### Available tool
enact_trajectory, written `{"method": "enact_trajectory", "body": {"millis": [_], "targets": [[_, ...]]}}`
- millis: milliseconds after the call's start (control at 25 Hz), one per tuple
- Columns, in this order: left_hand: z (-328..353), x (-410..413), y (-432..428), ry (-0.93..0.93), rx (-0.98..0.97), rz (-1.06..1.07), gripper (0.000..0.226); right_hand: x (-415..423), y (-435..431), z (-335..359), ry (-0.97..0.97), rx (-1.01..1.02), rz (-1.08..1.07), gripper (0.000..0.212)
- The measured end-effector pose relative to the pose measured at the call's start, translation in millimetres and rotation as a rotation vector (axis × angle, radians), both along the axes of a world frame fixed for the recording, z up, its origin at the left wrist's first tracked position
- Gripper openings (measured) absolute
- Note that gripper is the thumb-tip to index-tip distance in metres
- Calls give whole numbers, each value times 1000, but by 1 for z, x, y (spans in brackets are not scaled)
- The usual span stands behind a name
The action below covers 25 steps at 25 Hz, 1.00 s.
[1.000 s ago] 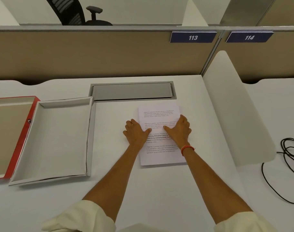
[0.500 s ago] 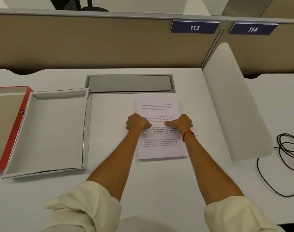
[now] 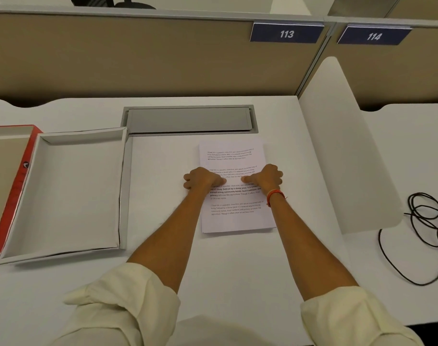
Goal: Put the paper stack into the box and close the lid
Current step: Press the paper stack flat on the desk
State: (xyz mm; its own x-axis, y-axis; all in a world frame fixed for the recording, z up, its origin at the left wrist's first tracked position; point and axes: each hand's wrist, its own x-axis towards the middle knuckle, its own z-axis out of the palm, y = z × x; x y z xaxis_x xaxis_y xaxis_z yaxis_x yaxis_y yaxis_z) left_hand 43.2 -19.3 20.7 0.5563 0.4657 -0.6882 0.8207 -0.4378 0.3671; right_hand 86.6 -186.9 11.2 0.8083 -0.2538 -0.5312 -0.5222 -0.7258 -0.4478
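Observation:
A white paper stack (image 3: 234,156) with printed text lies flat on the white desk, right of centre. My left hand (image 3: 201,178) is curled at the stack's left edge and my right hand (image 3: 266,177) at its right edge. Both thumbs press on the top sheet and point toward each other. The fingers are hidden under the knuckles at the edges. The open white box (image 3: 70,196) sits empty to the left of the stack. Its red lid (image 3: 19,181) lies inside up beyond the box, cut off by the left frame edge.
A grey cable hatch (image 3: 188,119) is set into the desk behind the stack. A white divider panel (image 3: 348,146) stands to the right, with a coiled black cable (image 3: 427,221) on the neighbouring desk. A beige partition (image 3: 138,58) closes the back.
My hands went from lying flat on the sheet to curled fists at the stack's two side edges, thumbs on top. The camera tipped down slightly.

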Motion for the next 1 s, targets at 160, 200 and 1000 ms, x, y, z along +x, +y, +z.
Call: {"method": "enact_trajectory", "body": {"millis": [160,200,1000], "targets": [[4,2,-13,15,64,4,91,-1,-5,0,-21,92,-41,95],[5,3,-13,7,43,11,91,-1,-5,-1,-18,91,-39,94],[-3,-23,4,-527,-348,352,56,-20,-8,14,-257,339,-90,65]]}}
